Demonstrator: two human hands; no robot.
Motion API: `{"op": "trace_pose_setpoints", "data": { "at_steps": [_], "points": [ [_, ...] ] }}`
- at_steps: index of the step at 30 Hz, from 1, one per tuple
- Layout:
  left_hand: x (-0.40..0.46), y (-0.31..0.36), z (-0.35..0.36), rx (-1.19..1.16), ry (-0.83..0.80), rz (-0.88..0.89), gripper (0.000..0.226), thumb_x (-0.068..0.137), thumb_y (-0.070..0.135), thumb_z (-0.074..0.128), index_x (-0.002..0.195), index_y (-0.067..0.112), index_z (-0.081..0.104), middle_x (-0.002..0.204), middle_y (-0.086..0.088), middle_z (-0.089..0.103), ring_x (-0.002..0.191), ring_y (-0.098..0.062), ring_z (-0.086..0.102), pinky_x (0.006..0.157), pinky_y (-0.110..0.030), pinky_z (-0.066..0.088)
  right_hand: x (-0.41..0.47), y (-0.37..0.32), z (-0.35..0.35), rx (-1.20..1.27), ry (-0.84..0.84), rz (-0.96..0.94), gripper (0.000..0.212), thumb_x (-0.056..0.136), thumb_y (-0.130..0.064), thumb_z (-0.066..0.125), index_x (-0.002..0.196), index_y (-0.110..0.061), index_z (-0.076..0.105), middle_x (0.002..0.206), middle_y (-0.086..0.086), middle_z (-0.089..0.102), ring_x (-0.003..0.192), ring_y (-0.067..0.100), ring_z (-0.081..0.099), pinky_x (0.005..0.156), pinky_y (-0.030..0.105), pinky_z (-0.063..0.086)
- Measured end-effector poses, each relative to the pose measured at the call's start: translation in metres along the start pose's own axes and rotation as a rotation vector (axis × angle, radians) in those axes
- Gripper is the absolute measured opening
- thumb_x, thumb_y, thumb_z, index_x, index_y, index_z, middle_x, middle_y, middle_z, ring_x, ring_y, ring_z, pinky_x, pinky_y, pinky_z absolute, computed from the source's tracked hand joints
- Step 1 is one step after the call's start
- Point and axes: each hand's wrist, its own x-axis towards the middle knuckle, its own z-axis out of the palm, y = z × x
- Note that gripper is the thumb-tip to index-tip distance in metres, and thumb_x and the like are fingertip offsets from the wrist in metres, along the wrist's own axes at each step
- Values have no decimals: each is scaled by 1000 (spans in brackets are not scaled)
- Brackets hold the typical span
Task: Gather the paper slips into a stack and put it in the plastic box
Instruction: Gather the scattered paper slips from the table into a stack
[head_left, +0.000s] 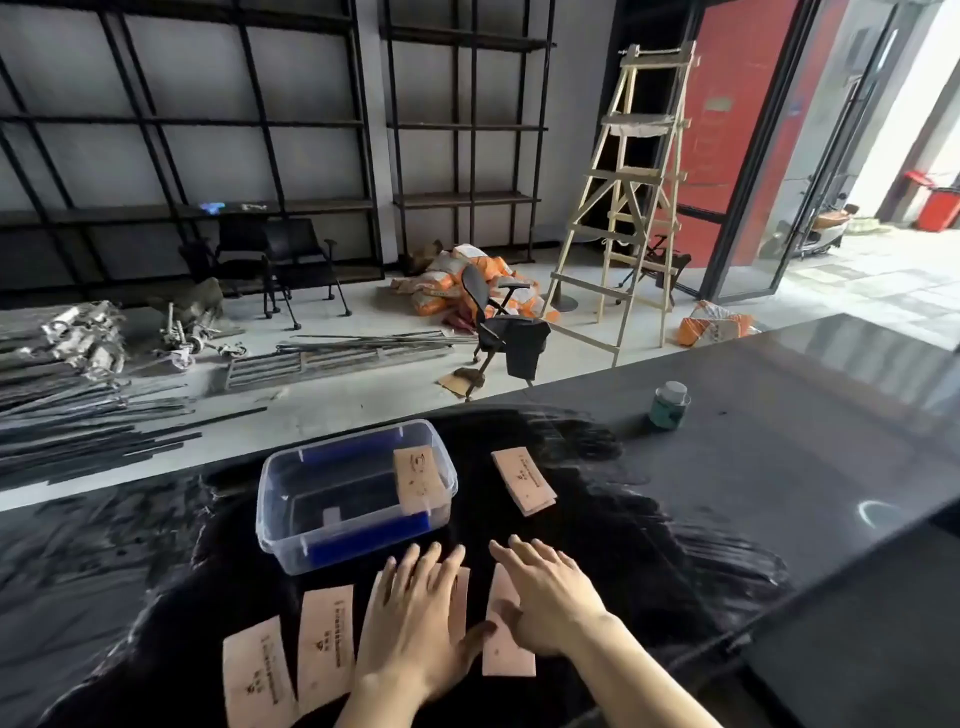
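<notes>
Clear plastic box (311, 512), lidless, with blue clips on its long sides, stands on a dark tabletop (779, 467) and serves as the reference for all entries. Slip in box (418, 479): one pale pink-tan paper slip, printed, leaning against the inside of the box's right end wall, tilted rather than flat. Far slip (523, 480): lies flat on the tabletop just to the right of the box, apart from it, possibly two sheets overlapped (edges too fine to be sure). Slip under left hand (460, 597): in front of the box's near right corner, mostly covered. Slip under right hand (506, 644): just right of the former, its near end showing. Middle slip (326, 644): in front of the box, lengthwise toward the viewer. Left slip (255, 673): beside the middle slip, on its left, nearest the lower frame edge. Left hand (415, 618): open, palm down, fingers spread, pressed flat on its slip, gripping nothing. Right hand (545, 597): likewise flat and open, palm down, thumb resting on its slip. Small jar (669, 405) with pale lid: well to the right of the box, farther back on the tabletop.
</notes>
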Motion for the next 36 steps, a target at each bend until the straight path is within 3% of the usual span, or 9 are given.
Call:
{"op": "trace_pose_setpoints", "data": {
  "at_steps": [6, 8, 12, 17, 21, 27, 31, 34, 36],
  "points": [
    [-10, 10, 15, -17, -23, 15, 116, 69, 98, 15, 162, 29, 21, 174, -1, 11, 160, -21, -2, 121, -42, -13, -5, 4, 11, -35, -44, -30, 72, 97, -27, 59, 160, -24, 24, 166, 4, 29, 150, 29, 29, 123, 41, 28],
    [-11, 14, 24, -26, 7, 53, 121, 65, 101, 27, 161, 27, 26, 174, -5, 11, 158, -18, -13, 124, -42, -12, -4, 6, 12, -50, -15, -46, 68, 96, -25, 61, 157, -25, 31, 157, 3, 39, 143, 29, 37, 119, 40, 33],
    [-15, 24, 31, -69, -23, 33, 109, 66, 83, 53, 157, 29, 26, 173, -2, 6, 160, -21, -8, 130, -47, -4, -2, 12, 13, -77, 10, -71, 71, 94, -27, 66, 156, -27, 33, 145, 4, 44, 132, 29, 44, 112, 38, 38],
    [-5, 35, 24, -178, -73, -19, 78, 69, 56, 70, 140, 35, 46, 172, 2, 8, 159, -21, -6, 130, -47, -3, -2, 19, 13, -75, 34, -72, 67, 97, -40, 64, 156, -29, 33, 141, 7, 43, 130, 28, 43, 109, 39, 41],
    [5, 35, 26, -267, -113, -71, 78, 71, 43, 82, 140, 35, 46, 170, 6, 15, 159, -20, 1, 130, -45, 1, -4, 27, 14, -30, 41, -79, 68, 97, -43, 63, 157, -31, 33, 139, 6, 41, 127, 27, 43, 105, 38, 44],
    [3, 34, 22, -401, 23, -5, 63, 83, 25, 71, 138, 42, 45, 162, 17, 29, 156, -12, 9, 128, -39, 8, -4, 38, 8, 55, 152, -184, 39, 96, -26, 64, 134, -30, 56, 136, -6, 47, 124, 20, 47, 93, 33, 52],
    [-4, 10, 13, -503, 168, -61, 54, 76, 30, 64, 127, 41, 51, 140, 22, 45, 135, -6, 34, 122, -39, 28, 0, 43, 11, 122, 220, -187, 25, 97, -28, 65, 121, -32, 59, 119, -9, 57, 116, 16, 49, 80, 33, 57],
    [-8, -10, 10, -268, 218, -192, 45, 85, 43, 65, 126, 36, 51, 129, 14, 58, 122, -10, 50, 108, -30, 42, 4, 43, 14, 160, 277, -195, 23, 97, -26, 68, 116, -32, 57, 117, -11, 57, 114, 15, 49, 76, 35, 60],
    [-8, -12, 9, -164, 179, -251, 54, 84, 62, 60, 130, 34, 51, 133, 10, 56, 124, -14, 53, 107, -32, 43, 6, 40, 16, 170, 307, -195, 24, 96, -24, 69, 115, -32, 57, 117, -11, 56, 114, 14, 49, 72, 35, 61]
  ]
}}
